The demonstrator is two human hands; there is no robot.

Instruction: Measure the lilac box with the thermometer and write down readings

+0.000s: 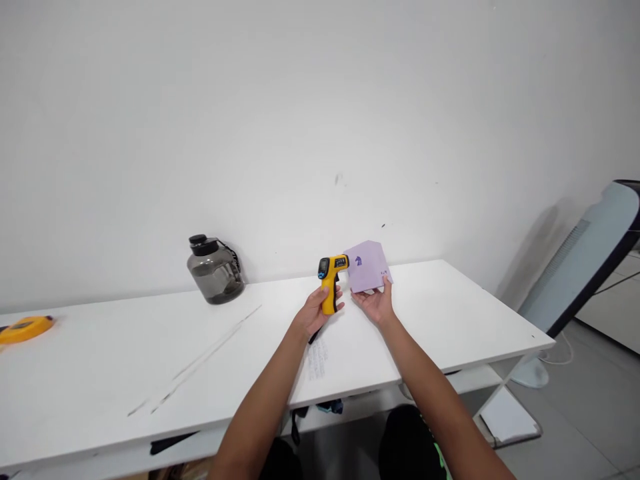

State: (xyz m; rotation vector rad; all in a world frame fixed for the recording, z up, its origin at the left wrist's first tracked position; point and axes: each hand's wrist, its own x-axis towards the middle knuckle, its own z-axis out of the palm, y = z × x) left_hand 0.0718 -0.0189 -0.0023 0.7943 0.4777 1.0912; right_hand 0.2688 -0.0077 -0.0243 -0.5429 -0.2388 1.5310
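In my left hand (314, 312) is a yellow and black infrared thermometer (329, 301), held upright by its handle. Its small screen faces back toward me and its nose points right. My right hand (376, 305) grips a light purple box or packet (367, 268) from below, with the thumb on its lower right corner. A dark purple horse-head mark shows on its face. The thermometer's nose is close beside the purple item's left edge; whether they touch I cannot tell. Both are held above the white table (425, 320).
A grey see-through jug (215, 273) with a black lid stands near the wall. At the far left lies a yellow-orange object (27, 329). Faint printed text (317, 359) and dark streaks mark the tabletop. A tall grey-blue appliance (575, 260) leans beyond the right end.
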